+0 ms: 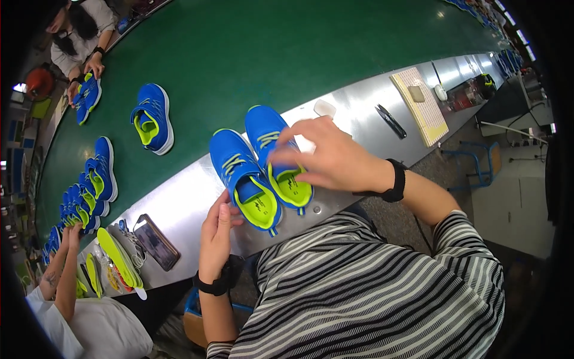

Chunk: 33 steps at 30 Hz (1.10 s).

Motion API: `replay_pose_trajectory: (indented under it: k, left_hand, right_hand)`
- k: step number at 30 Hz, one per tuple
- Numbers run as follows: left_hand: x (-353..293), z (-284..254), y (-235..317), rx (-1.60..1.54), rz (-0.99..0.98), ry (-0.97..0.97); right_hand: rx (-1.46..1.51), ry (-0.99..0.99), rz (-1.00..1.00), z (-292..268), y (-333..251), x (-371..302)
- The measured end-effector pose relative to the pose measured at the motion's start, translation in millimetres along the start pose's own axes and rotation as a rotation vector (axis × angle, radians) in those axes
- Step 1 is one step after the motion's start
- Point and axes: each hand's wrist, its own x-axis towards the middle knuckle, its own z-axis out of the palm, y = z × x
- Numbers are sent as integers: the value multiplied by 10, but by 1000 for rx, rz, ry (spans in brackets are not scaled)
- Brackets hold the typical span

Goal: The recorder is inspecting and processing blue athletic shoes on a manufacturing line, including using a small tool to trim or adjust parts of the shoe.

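Observation:
Two blue sneakers with lime-green linings lie side by side at the metal edge of the table, toes pointing away from me. My left hand [216, 232] is beside the left sneaker [234, 163], fingertips against its outer side and thumb stretched out. Over the right sneaker [261, 127] reaches my right hand [335, 154], its fingers apart and slightly blurred near the strap. Part of that shoe's upper is hidden behind them. A white patch [305, 144] shows in the gap between fingers and thumb; what it is I cannot make out.
Another blue sneaker [152, 119] stands on the green belt [239, 54]. More sneakers [98, 173] line the left, where co-workers' hands handle some. A phone [156, 241] and green insoles [119, 258] lie left; black snips [391, 121] and a paper pad [420, 106] lie right.

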Motion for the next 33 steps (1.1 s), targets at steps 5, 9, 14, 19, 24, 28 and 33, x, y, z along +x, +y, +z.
replay_pose_trajectory:
  k: [5,9,14,19,24,28,33]
  left_hand:
    - [207,-235,91,24,-12,-55]
    - [288,-509,211,58,83,21]
    - [429,-892,171,43,114,238]
    - [570,-1012,235,111,163,347]
    - [781,-1117,253,172,187,333]
    - [1001,-1595,217,642,508,652]
    - [1367,-2455,132,1359,93,1100]
  right_hand:
    - [-360,-287,-722,328,46,494]
    - [-440,-200,-679,-62,118,838]
    - [-305,80,-169,-699,739,1207]
    - [-376,282,480,-1621,2175,2089]
    - [-882,504,595,-2701,2754,2617]
    - [-561,485,215,-2656,2595,2880]
    - [50,117,211,-1707,1746,2125]
